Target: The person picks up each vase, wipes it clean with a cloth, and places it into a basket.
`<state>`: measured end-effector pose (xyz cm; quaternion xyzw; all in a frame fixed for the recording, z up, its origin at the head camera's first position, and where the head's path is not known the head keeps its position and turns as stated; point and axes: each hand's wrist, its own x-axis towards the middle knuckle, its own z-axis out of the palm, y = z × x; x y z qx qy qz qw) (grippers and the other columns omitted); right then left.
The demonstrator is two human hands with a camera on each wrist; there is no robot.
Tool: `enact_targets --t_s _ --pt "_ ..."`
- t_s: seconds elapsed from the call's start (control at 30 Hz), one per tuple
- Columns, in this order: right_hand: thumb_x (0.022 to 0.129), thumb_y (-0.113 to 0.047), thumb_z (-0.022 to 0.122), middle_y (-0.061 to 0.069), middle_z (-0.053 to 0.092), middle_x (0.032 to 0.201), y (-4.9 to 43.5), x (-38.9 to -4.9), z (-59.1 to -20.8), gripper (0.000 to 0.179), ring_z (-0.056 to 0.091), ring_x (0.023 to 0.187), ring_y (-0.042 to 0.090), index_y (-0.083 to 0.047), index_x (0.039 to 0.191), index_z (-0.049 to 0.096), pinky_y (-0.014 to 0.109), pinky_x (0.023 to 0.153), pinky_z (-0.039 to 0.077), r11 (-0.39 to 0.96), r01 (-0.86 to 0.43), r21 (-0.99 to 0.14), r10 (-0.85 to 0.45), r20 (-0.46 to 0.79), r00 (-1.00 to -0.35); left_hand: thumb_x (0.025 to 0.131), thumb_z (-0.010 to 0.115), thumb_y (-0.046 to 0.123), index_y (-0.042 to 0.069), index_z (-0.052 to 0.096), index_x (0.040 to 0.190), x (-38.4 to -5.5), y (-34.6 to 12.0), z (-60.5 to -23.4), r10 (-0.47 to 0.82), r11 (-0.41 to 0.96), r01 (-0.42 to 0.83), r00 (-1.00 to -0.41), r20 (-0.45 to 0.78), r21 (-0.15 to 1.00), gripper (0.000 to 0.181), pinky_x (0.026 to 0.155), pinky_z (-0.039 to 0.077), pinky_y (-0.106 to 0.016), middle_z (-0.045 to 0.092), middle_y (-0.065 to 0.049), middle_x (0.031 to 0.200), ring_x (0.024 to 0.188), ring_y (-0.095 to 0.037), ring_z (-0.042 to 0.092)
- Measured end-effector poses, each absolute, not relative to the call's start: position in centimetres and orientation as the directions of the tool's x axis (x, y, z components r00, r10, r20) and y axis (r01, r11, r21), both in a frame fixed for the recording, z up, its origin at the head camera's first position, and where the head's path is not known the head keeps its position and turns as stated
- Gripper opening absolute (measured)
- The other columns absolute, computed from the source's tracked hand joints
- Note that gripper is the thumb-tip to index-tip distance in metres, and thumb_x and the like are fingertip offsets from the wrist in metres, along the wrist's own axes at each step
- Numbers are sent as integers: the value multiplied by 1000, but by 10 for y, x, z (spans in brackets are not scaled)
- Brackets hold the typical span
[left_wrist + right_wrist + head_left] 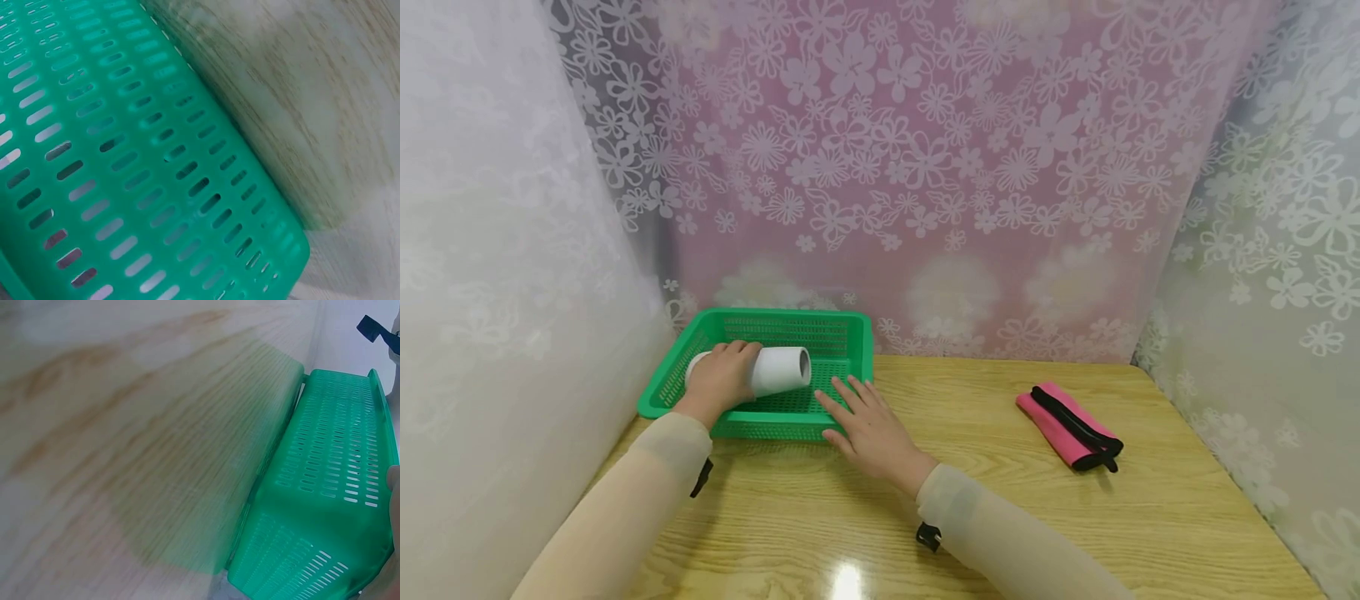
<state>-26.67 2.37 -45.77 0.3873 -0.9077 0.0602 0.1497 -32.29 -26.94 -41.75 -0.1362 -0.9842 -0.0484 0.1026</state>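
Observation:
My left hand (721, 382) grips a white cylinder (781, 371) from above, its fingers curled over the near part. The cylinder lies on its side within the green plastic basket (790, 418), and its right end shows a dark hollow opening. My right hand (874, 433) is spread with straight fingers over the basket's front right corner, the thumb low at the outer wall. The left wrist view is filled by the slotted basket wall (144, 187), with no hand visible. In the right wrist view, part of the right hand (392, 515) shows beside the basket rim.
A pink pouch (1060, 429) with black trim and a zip lies at the right of the wooden table (985, 408). Flowered curtains (880, 167) hang behind the table and along both sides. The basket stands at the back left, near the left curtain.

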Motion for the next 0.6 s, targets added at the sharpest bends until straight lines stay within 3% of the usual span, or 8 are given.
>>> enact_targets --t_s 0.6 --pt "106 -51 36 9 21 165 24 -269 -460 61 14 152 30 -25 161 24 48 122 14 698 -716 12 -684 308 -661 74 90 20 5 59 136 -329 -267 -427 310 948 317 -934 178 11 71 100 44 -56 59 -20 134 123 -43 51"
